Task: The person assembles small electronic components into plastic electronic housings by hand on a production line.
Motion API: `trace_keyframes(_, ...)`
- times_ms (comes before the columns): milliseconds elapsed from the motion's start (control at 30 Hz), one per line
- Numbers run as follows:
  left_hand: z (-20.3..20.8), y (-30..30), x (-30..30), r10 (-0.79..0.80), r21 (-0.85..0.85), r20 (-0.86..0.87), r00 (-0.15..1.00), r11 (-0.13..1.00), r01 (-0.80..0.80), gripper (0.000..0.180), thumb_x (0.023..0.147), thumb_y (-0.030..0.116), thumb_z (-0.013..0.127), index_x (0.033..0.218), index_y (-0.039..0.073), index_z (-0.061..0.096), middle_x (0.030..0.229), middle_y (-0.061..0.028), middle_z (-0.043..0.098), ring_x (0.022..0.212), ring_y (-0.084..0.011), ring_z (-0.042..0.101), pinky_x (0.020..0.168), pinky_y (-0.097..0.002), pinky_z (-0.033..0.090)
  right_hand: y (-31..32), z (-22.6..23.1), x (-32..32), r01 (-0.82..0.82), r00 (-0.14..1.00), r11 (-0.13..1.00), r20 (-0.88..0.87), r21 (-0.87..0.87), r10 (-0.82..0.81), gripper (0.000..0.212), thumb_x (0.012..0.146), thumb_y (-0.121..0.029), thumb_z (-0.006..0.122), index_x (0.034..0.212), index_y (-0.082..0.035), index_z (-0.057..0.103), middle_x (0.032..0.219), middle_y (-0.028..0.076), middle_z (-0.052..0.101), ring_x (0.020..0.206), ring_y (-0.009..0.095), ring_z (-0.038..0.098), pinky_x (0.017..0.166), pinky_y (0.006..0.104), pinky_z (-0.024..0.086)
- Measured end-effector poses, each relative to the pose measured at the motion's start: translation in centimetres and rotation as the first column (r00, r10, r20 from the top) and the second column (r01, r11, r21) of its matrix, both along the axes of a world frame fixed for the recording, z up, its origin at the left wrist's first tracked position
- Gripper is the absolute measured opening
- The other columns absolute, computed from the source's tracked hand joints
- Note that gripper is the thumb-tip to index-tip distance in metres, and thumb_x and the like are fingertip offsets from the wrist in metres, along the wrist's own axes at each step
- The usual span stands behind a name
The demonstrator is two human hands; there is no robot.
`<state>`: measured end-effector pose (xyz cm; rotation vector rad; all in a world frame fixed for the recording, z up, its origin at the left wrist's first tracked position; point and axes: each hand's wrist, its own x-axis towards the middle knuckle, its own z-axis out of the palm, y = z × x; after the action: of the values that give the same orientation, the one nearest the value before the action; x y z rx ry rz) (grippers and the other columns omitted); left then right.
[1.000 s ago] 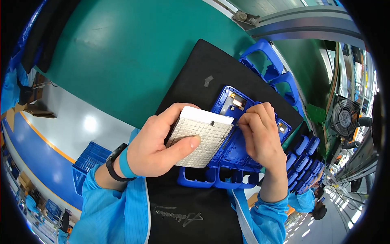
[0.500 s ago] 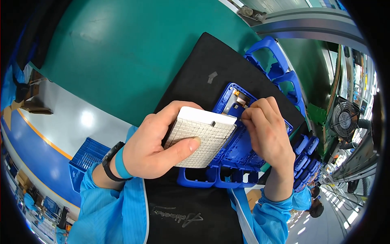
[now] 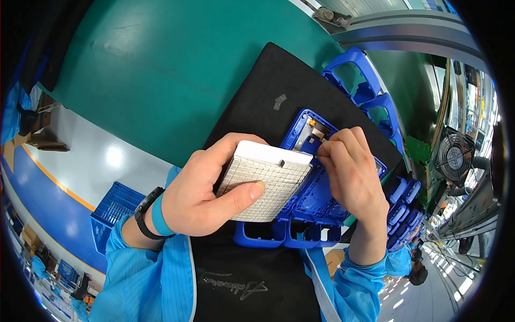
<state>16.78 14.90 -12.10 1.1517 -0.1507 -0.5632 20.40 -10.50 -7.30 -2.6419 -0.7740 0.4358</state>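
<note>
The left hand is clamped on a white gridded block, thumb across its face, fingers behind, holding it against the near-left part of the blue plastic frame. The right hand rests on the frame, fingertips pinched together at its upper opening. The frame lies on a black mat over the green counter. Judged light, rigid, thin-walled; best held by its outer rails.

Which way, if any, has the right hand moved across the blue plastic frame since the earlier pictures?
Yes. The right hand has slid along the blue plastic frame towards its upper end, its fingertips now nearer the white gridded block.
</note>
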Motion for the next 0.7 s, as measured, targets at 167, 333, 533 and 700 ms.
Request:
trace_keyframes(167,-0.14,-0.09,-0.10,0.004,-0.005,0.007,1.000,1.000,-0.004,0.040,0.090,0.009,0.061,0.125,-0.004,0.047,0.110,-0.0190,0.067,0.101,-0.0236,0.067,0.085,-0.0325,0.052,0.00,-0.02,-0.09,0.002,1.000,1.000,0.001,-0.004,-0.002,0.018,0.071,0.008,0.068,0.084,0.000,0.058,0.088,0.012,0.054,0.082,0.030,0.052,0.071,0.0374,0.046)
trace_keyframes(333,-0.03,-0.07,-0.10,0.007,-0.007,0.002,1.000,1.000,-0.007,0.041,0.090,0.009,0.060,0.126,-0.004,0.047,0.111,-0.0195,0.066,0.101,-0.0238,0.067,0.086,-0.0327,0.052,0.10,0.01,-0.05,0.006,1.000,1.000,0.010,-0.007,-0.006,0.018,0.071,0.008,0.068,0.083,0.000,0.058,0.088,0.012,0.054,0.082,0.030,0.052,0.070,0.0373,0.046)
trace_keyframes(533,-0.10,-0.10,-0.16,0.014,-0.005,0.006,1.000,1.000,-0.014,0.041,0.090,0.009,0.061,0.126,-0.004,0.047,0.110,-0.0188,0.066,0.101,-0.0230,0.066,0.086,-0.0323,0.052,0.11,-0.05,-0.16,0.021,0.999,1.000,0.024,0.000,-0.021,0.017,0.071,0.007,0.068,0.083,0.001,0.059,0.087,0.012,0.054,0.081,0.029,0.052,0.070,0.0372,0.046)
trace_keyframes(700,-0.09,-0.09,-0.19,0.015,-0.005,0.008,1.000,1.000,-0.015,0.041,0.090,0.008,0.061,0.126,-0.004,0.047,0.109,-0.0176,0.066,0.100,-0.0214,0.066,0.085,-0.0314,0.051,-0.42,-0.22,-0.32,0.085,0.996,0.992,0.027,0.095,-0.088,0.017,0.071,0.006,0.070,0.084,0.001,0.061,0.088,0.012,0.056,0.082,0.029,0.054,0.070,0.0366,0.047)
